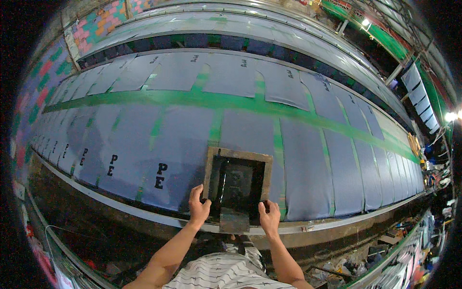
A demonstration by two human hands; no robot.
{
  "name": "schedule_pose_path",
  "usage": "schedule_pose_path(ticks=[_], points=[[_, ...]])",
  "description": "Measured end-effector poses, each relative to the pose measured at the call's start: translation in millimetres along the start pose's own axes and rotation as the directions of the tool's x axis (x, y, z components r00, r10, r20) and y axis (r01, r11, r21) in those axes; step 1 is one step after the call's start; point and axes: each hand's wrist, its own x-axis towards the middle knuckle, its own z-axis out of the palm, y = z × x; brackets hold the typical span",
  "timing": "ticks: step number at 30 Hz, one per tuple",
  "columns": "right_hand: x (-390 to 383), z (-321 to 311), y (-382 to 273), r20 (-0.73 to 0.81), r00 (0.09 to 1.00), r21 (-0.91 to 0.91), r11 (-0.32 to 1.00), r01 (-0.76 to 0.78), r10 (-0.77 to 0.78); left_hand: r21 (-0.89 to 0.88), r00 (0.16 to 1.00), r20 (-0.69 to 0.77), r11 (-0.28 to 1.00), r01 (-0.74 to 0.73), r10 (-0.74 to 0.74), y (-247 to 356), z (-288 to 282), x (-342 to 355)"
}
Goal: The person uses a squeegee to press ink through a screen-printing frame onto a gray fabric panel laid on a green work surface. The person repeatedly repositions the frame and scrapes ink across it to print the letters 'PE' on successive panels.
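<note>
A dark screen-printing frame (208,171) with a worn pale border lies on a grey-blue fabric panel at the near edge of the long printing table. My left hand (198,204) grips its lower left corner, and my right hand (268,215) its lower right. The frame's inner screen is black and glossy, with a faint pattern. A flat dark grey blade (233,221) sits across the middle of its near edge, between my hands.
The green-topped table (178,98) carries rows of grey-blue panels (306,164), some with black lettering. More long tables (163,24) stand beyond. A painted brick wall (44,79) is at left, lamps (451,116) at right, and clutter (365,260) below the near rail.
</note>
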Motion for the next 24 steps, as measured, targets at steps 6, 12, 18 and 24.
schedule_pose_path(ticks=[6, 12, 18, 24], points=[[10.3, -17.5, 14.7, -0.034, 0.999, 0.018, 0.999, 0.029, -0.028, 0.021, 0.999, -0.002, 0.999, 0.045, -0.045, 24.1, 15.2, 3.7], [44.5, -75.2, 56.0, -0.081, 0.993, 0.016, 0.996, 0.083, -0.082, 0.004, 0.997, 0.019, 0.997, 0.075, -0.075, 64.7, 81.3, 0.9], [84.8, -157.0, 129.6, -0.027, 0.995, 0.022, 0.995, 0.100, -0.100, -0.026, 0.996, 0.034, 0.996, 0.081, -0.080, 120.7, 182.2, -21.3], [105.9, -208.1, 204.7, -0.022, 0.992, -0.028, 0.992, 0.122, -0.123, -0.012, 0.994, 0.045, 0.995, 0.100, -0.100, 150.6, 257.6, -48.5]])
